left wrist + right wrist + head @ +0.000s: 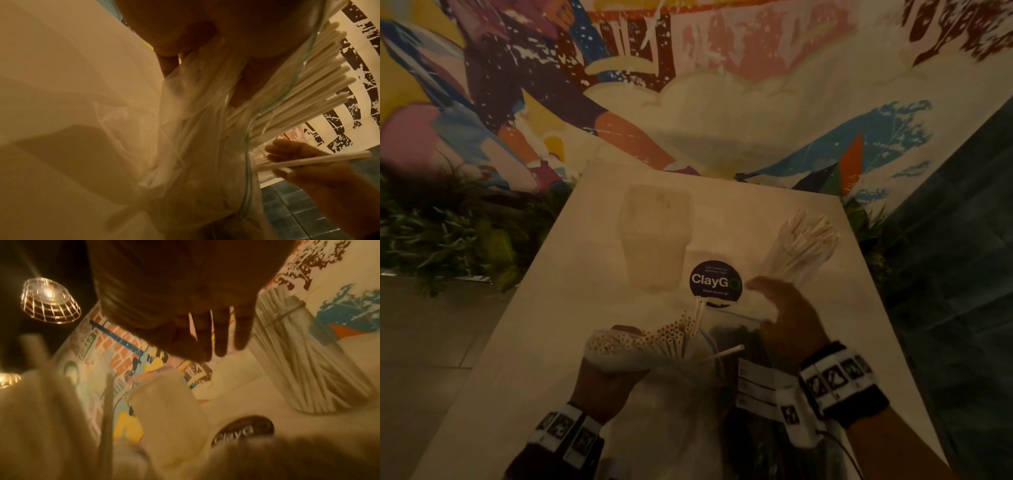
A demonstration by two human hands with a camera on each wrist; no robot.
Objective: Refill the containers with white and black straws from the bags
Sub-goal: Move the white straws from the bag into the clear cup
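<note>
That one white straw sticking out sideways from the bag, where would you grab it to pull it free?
Pinch the loose straw near its free end, coming from the right where the right hand is. That end pokes clear of the bag and the packed bundle, while the left hand grips the bag, so it should slide out along its length.

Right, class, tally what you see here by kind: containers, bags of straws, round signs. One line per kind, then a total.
Containers: 2 (clear container, container of white straws)
Bags of straws: 2 (bag of white straws, bag of black straws)
Round signs: 1 (ClayGo sign)
Total: 5
</note>
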